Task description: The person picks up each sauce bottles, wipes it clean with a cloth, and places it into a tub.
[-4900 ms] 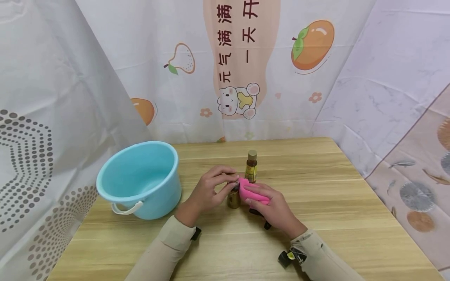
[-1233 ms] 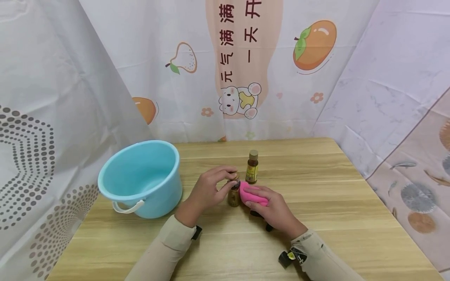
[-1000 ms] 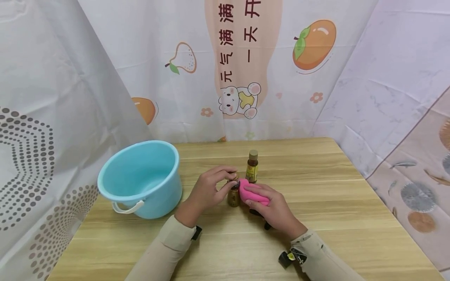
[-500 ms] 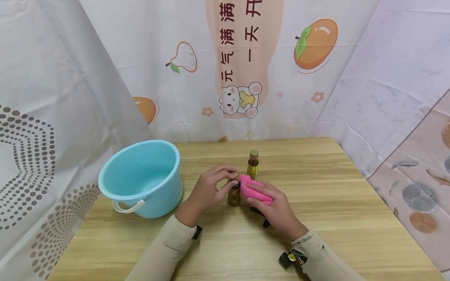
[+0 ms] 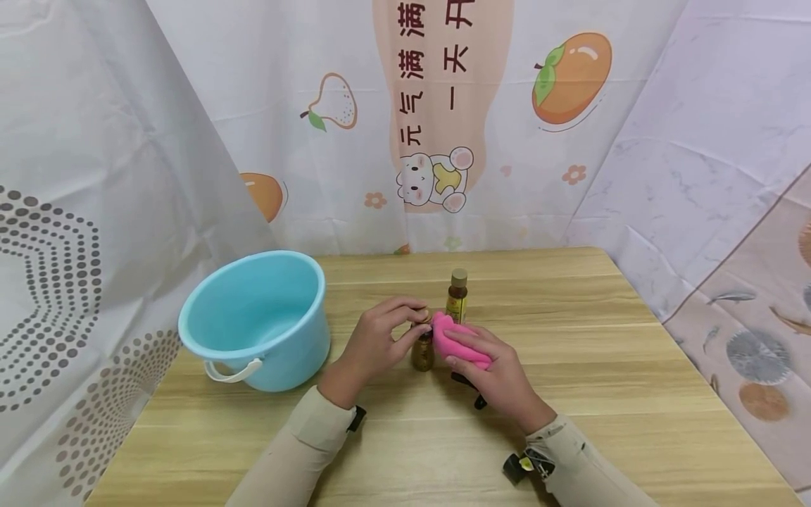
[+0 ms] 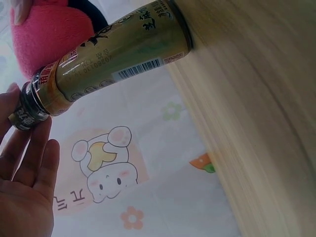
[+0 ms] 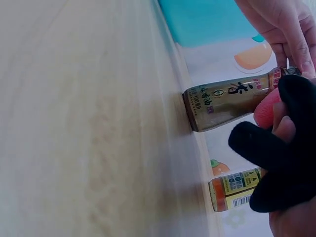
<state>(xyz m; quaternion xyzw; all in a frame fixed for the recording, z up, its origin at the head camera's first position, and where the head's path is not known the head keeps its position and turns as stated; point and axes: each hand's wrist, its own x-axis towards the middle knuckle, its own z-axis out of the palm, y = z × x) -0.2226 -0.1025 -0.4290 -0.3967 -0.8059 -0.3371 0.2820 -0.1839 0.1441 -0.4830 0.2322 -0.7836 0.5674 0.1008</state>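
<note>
A small gold-labelled sesame oil bottle (image 5: 422,355) stands upright on the wooden table, its base on the wood in the left wrist view. My left hand (image 5: 382,336) pinches its cap between thumb and fingers. In my right hand (image 5: 497,373) is a pink fuzzy plush-like thing (image 5: 459,345), gripped with thumb and fingers and held against the bottle's right side near the neck. Black soft flaps (image 7: 256,145) hang from it in the right wrist view. A brown bottle with a yellow label (image 5: 457,303) stands just behind, its lower part hidden by the pink thing.
To the left, a light blue bucket (image 5: 315,338) with a white handle stands on the table (image 5: 608,352). Printed curtains (image 5: 304,176) hang behind the table and along both sides. Cameras are strapped to both wrists.
The pink thing has shifted up along the bottle's side, its tip now near the neck and covering more of the rear bottle. The left hand keeps its pinch on the cap.
</note>
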